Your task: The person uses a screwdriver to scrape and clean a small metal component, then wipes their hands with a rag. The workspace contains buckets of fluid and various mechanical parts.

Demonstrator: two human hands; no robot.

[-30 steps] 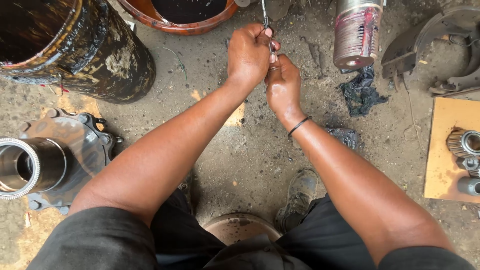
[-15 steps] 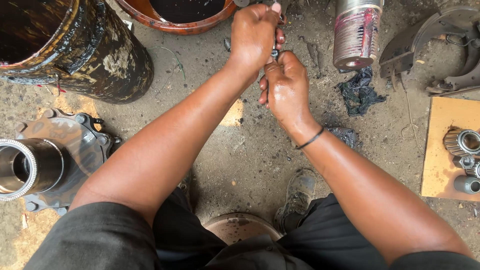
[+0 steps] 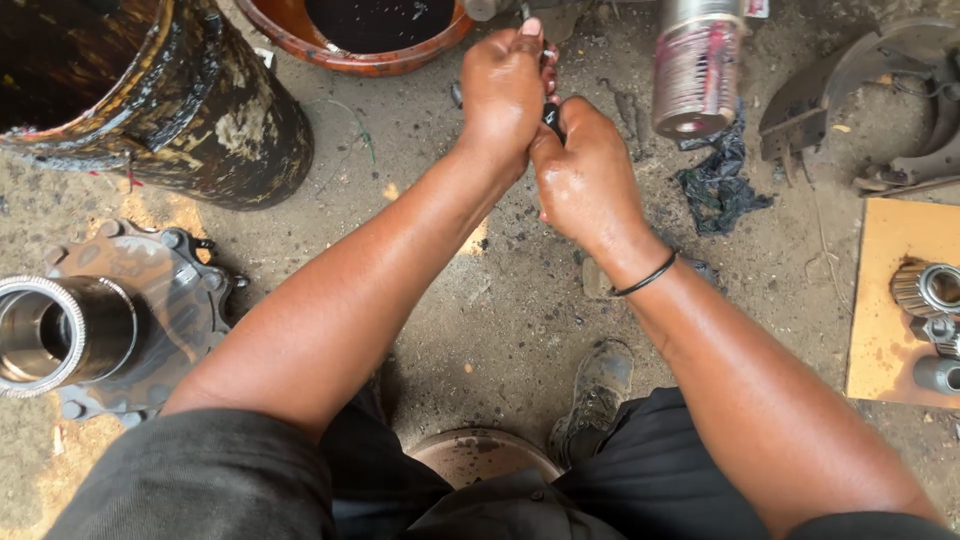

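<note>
The thin dark tool [image 3: 551,115] sits at about twelve o'clock in the view, pinched between both fists. Its long axis seems to run from six toward twelve, away from the person, though only a short dark stretch and a bit of metal near the top edge show, so its exact kind cannot be told.

The left hand [image 3: 503,90] is closed tight around the tool's far part, thumb up toward twelve. The right hand [image 3: 585,175] is curled shut around the nearer part, touching the left hand; a black band [image 3: 645,277] circles its wrist. Both forearms reach out from five and seven o'clock and meet at the tool.

At eleven o'clock an orange basin [image 3: 360,40] holds black liquid. At ten o'clock a grimy black drum [image 3: 170,110] lies tilted. At one o'clock stands a silver can [image 3: 697,75], with a black rag [image 3: 720,185] just beside it. At nine o'clock rests a wheel hub [image 3: 100,320] with a hollow bore. At three o'clock a cardboard sheet [image 3: 885,300] carries bearings [image 3: 925,288].
</note>
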